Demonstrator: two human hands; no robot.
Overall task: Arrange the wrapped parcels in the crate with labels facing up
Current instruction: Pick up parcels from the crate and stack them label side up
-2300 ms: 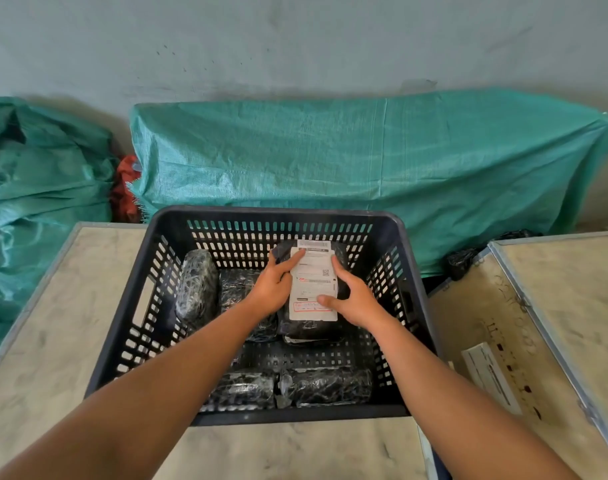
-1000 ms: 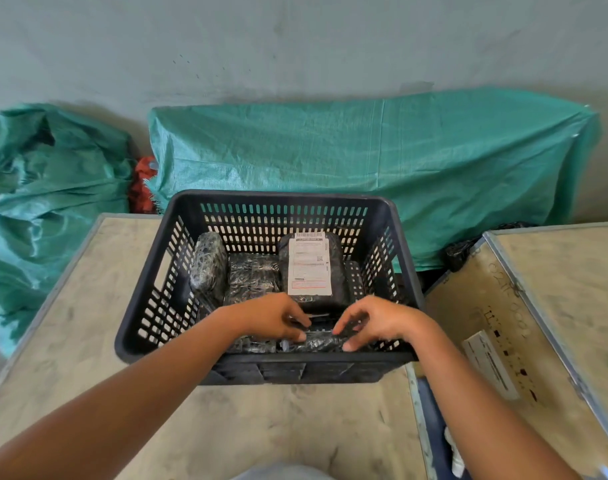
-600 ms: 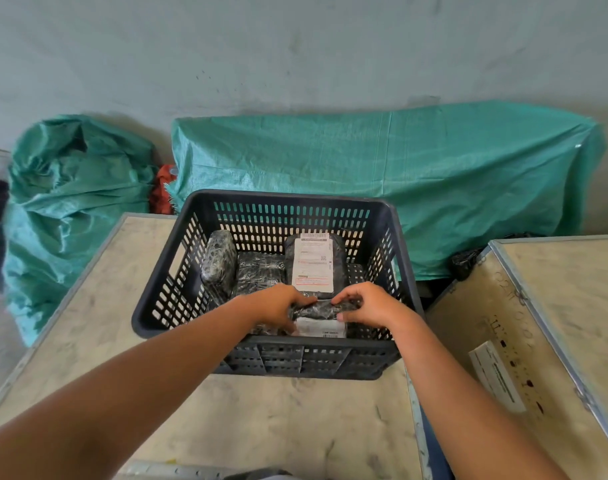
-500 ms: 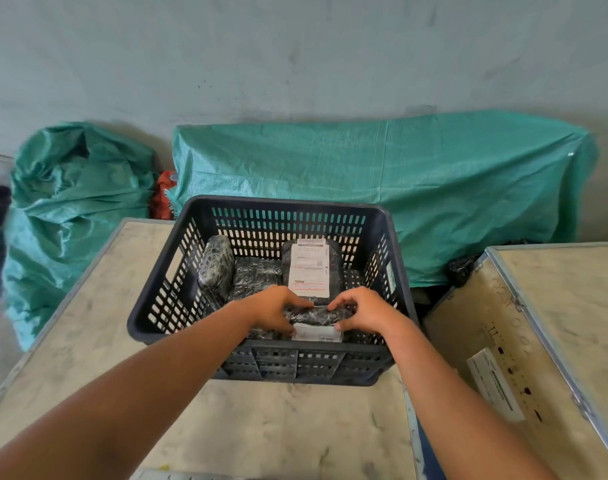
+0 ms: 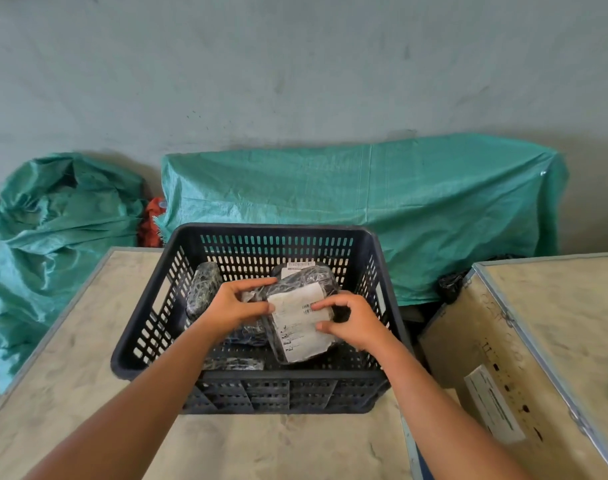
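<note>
Holding a wrapped parcel label-up above the crate, the left hand and right hand are closed on its opposite edges, presumably so it can be laid flat. Barcode and print lines are visible on its white label, but no text is legible.

the crate is dark navy with slotted walls, the parcels glossy black with white labels, the tarps teal woven, and the tabletop mottled beige.
</note>
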